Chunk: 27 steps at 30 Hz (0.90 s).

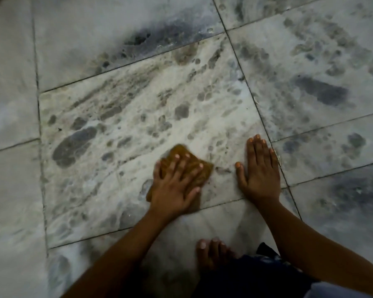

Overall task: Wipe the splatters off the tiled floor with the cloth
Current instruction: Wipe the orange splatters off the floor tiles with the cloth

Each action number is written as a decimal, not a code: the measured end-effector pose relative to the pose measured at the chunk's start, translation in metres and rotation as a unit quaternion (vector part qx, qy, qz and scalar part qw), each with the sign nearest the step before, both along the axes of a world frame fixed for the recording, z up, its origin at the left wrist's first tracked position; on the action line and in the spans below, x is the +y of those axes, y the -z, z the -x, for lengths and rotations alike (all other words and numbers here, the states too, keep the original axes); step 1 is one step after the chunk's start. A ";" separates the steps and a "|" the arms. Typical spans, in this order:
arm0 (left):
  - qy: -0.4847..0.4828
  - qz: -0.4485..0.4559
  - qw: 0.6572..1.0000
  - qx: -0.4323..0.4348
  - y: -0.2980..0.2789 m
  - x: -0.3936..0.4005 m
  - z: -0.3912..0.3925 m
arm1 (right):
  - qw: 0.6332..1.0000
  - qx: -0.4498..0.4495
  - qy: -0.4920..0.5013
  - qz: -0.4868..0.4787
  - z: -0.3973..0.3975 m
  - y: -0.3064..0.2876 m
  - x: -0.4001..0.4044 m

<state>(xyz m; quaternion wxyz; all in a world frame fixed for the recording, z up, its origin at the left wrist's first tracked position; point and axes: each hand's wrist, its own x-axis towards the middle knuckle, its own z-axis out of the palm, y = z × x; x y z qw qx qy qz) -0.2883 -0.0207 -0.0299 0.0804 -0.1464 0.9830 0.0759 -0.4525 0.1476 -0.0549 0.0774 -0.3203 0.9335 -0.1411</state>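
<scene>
Nearest: bare toes of one foot [211, 251] sat at the bottom centre of the frame, beside a fold of dark blue clothing [265, 274].
Floor: grey-white marbled tiled floor [17, 100] filled the frame, with dark grout lines running through it.
Splatters: grey-brown blotchy splatters [73, 147] spread over the central tile, thickest to the left and upper left of the hands.
Cloth: mustard-brown crumpled cloth [201, 172] lay flat on the central tile, lower centre of the frame, its long axis running from lower left to upper right.
Left hand: left hand [177, 181] lay palm down on top of the cloth, fingers straight and spread, pressing it to the floor.
Right hand: right hand [260, 168] rested flat on the bare tile just right of the cloth, fingers spread, holding nothing; probably bracing.
Key relation: most unwiped splatters lay left of and beyond the cloth, so the left hand was the nearer one and the sweep would likely need to go up and left.
</scene>
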 end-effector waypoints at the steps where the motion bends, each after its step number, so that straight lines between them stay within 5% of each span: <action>1: -0.009 0.017 1.000 0.010 0.003 -0.018 0.005 | 1.000 0.000 0.002 0.001 0.000 0.000 0.000; 8: -0.232 0.005 0.973 -0.014 -0.002 -0.080 0.128 | 1.000 0.002 0.004 -0.007 -0.001 -0.003 -0.001; 16: -0.037 -0.004 0.998 0.048 0.006 0.044 0.004 | 1.000 0.005 0.007 -0.022 -0.001 -0.003 -0.001; 19: -0.036 -0.003 0.998 0.056 0.010 0.006 0.009 | 1.000 0.008 0.006 -0.024 -0.001 -0.002 -0.001; 27: -0.246 0.011 0.969 0.009 0.000 -0.150 0.097 | 1.000 -0.006 0.019 -0.009 0.001 -0.005 -0.016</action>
